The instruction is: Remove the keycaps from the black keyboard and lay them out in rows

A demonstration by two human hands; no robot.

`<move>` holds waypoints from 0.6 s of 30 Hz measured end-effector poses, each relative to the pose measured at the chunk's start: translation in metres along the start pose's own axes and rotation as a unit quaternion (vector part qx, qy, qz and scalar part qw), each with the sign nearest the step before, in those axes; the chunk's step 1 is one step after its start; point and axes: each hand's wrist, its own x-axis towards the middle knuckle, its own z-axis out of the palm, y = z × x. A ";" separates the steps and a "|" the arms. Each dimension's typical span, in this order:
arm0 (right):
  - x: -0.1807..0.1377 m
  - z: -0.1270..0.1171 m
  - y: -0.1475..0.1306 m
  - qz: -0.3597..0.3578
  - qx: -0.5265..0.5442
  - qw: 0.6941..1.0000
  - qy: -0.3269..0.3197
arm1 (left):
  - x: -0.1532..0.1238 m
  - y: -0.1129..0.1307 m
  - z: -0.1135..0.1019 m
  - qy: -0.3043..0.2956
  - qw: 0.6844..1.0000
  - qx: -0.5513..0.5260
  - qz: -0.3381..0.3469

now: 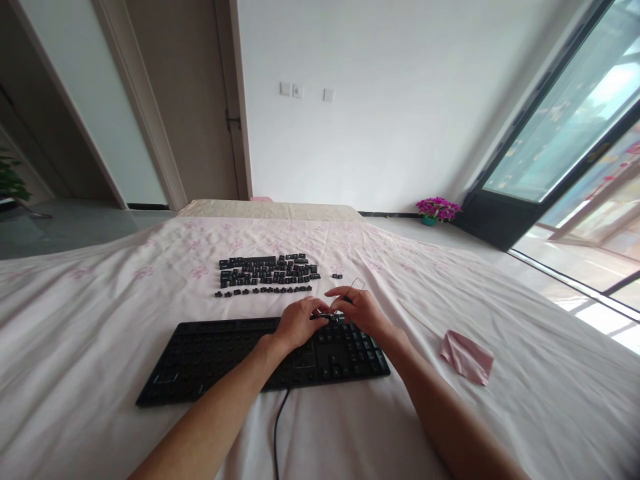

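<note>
A black keyboard (pixel 235 353) lies on the cloth, its left and middle parts stripped of most keycaps, while keycaps still sit on its right part. Over its upper right area, my left hand (pixel 300 323) is closed, fingertips pinched at a small dark piece I cannot make out. Close beside it, my right hand (pixel 363 310) is closed around a wire keycap puller (pixel 358 283), whose thin loop sticks up above the fingers. Both hands' fingertips nearly meet, and they partly hide the keys below. Beyond the keyboard, loose black keycaps (pixel 265 272) lie in rows.
Two keycaps (pixel 337 276) lie apart, right of the rows. A pink cloth pouch (pixel 467 358) rests at the right on the pale flowered tablecloth (pixel 100 347). The keyboard's black cable (pixel 277 433) runs toward me. Purple flowers (pixel 438 209) stand on the floor by the glass door.
</note>
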 end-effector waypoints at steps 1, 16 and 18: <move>0.000 -0.003 -0.001 0.000 0.008 1.000 -0.021 | 0.000 0.000 0.000 0.000 1.000 -0.002 0.004; -0.005 -0.014 -0.024 0.065 -0.015 0.997 -0.045 | 0.004 0.003 0.005 -0.001 1.000 0.017 -0.002; -0.006 -0.014 -0.027 0.043 -0.019 0.998 -0.051 | 0.003 0.003 0.005 -0.001 1.000 0.017 0.004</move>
